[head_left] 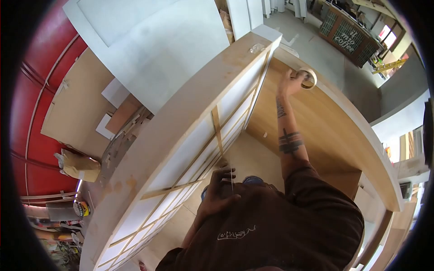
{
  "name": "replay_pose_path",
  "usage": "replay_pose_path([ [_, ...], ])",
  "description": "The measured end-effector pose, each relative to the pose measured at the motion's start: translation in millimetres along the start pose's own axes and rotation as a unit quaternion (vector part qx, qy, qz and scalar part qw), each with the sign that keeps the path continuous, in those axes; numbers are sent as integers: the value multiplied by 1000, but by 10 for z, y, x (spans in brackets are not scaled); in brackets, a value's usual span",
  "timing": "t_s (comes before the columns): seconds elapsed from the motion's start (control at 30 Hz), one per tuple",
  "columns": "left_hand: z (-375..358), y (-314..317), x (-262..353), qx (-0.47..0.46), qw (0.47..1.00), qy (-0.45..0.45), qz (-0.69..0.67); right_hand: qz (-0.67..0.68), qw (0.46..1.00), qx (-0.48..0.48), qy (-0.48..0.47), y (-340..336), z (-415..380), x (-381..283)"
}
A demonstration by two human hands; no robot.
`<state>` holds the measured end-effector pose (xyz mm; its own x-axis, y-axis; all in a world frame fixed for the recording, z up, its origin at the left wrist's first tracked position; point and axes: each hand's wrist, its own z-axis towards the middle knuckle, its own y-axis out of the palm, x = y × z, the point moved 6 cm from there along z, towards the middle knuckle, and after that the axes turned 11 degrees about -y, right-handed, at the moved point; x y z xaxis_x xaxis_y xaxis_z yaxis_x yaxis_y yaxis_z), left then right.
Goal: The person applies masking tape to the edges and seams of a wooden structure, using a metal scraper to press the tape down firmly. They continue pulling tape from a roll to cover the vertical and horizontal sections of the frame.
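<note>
My right hand (291,82) is closed on a roll of tape (308,79) at the upper right, near the top edge of the wooden cabinet (266,108). Strips of tan tape (216,122) cross the white panel (194,140) inside the left wall, forming a grid. Lower down, in the middle of the view, my left hand (220,183) is beside that panel with its fingers bent. A thin pale line runs down past its fingertips; whether the fingers hold it is too unclear to tell.
A large white board (167,45) leans behind the cabinet. At the left are a brown paper bag (80,165), wood offcuts (122,113) and a red wall (40,90). A counter with a coffee sign (348,38) stands at the far upper right.
</note>
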<state>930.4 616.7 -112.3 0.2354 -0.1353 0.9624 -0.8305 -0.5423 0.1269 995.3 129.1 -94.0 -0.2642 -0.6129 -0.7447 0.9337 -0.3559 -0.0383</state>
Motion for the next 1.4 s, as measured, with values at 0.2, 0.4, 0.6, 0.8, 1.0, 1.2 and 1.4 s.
replay_pose_path([
  [0.2, 328, -261, -94, -33, 999, -23, -11, 3, 993, -109, -39, 339, -284, -553],
  [0.4, 474, -256, 89, -44, 998, -35, -22, 35, 985, -169, -22, 398, -422, -609],
  [0.6, 587, -186, 118, -50, 994, -71, -59, 167, 960, -223, 43, 180, -579, -251],
  [0.8, 677, -50, -25, -16, 997, -66, -47, 148, 860, -388, 297, -996, -1257, 422],
  [1.0, 748, 271, -232, -16, 994, -85, -69, -62, 739, -517, 428, -2510, -2133, 1007],
  [1.2, 847, 617, -419, -55, 994, -58, -74, 25, 689, -571, 446, -2806, -2497, 1075],
  [1.4, 703, 943, -364, -37, 995, -75, -62, 127, 711, -592, 357, -2390, -2162, 953],
])
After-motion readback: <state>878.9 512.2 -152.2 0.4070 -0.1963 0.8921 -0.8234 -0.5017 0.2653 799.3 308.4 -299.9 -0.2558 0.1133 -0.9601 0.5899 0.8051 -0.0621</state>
